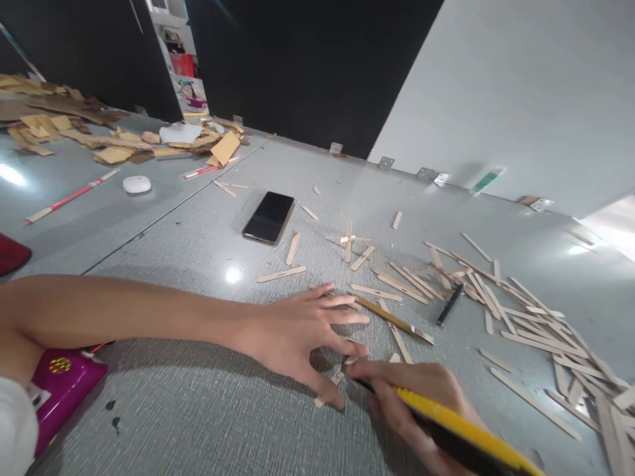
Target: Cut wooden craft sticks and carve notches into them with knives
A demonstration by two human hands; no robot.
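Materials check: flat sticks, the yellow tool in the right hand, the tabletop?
Sticks: pale tan, matte, thin with rounded ends, so likely unfinished wood. Yellow tool in the right hand: smooth yellow shell over black, probably plastic. Tabletop: grey, fine woven-looking texture with glare spots, likely semi-gloss laminate or vinyl.

Flat pale stick point(321, 400) beside tilted yellow cutter point(456, 426).

head view, one camera, close over the work

it looks forward and down across the grey tabletop point(208, 410) toward the far wall point(520, 99).
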